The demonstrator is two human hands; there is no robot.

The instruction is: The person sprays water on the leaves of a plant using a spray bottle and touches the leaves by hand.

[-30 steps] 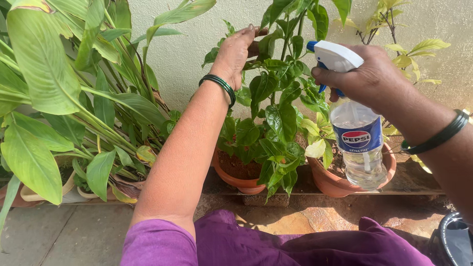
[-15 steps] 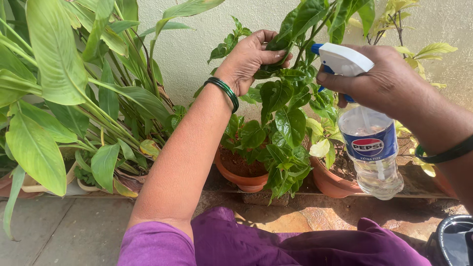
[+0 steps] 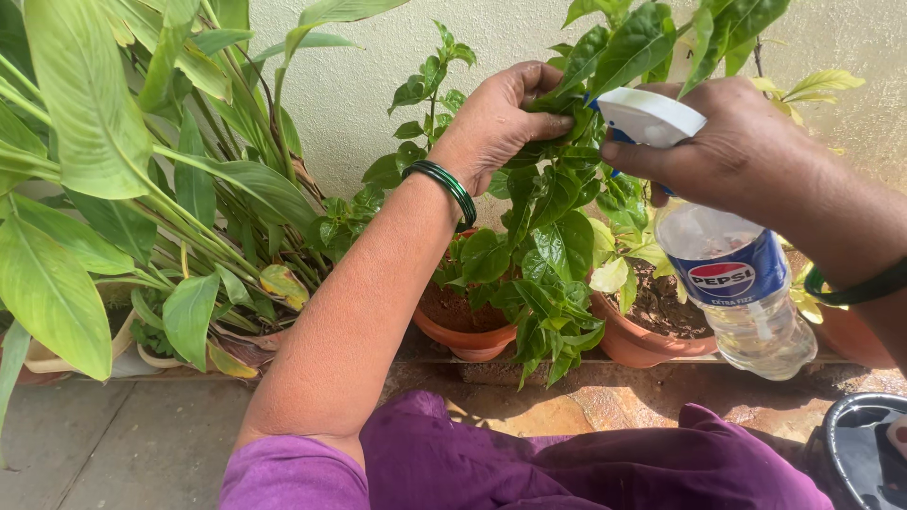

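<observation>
My left hand (image 3: 505, 118), with green bangles at the wrist, grips a bunch of dark green leaves (image 3: 553, 194) at the top of a potted plant in a terracotta pot (image 3: 468, 340). My right hand (image 3: 723, 142) holds a clear plastic spray bottle (image 3: 742, 283) with a blue label and a white-and-blue trigger head (image 3: 642, 118). The nozzle points left at the held leaves, very close to my left fingers. The bottle is partly filled with clear liquid.
A second terracotta pot (image 3: 642, 345) with soil and pale leaves stands right of the first. Big broad-leaved plants (image 3: 104, 179) fill the left side. A cream wall (image 3: 368, 85) is behind. Purple cloth (image 3: 529, 463) covers my lap; a dark round container (image 3: 869, 453) sits bottom right.
My left hand moved from the back of the plant to grasp its top leaves and pulled them toward the sprayer. The bottle shifted slightly right and lower.
</observation>
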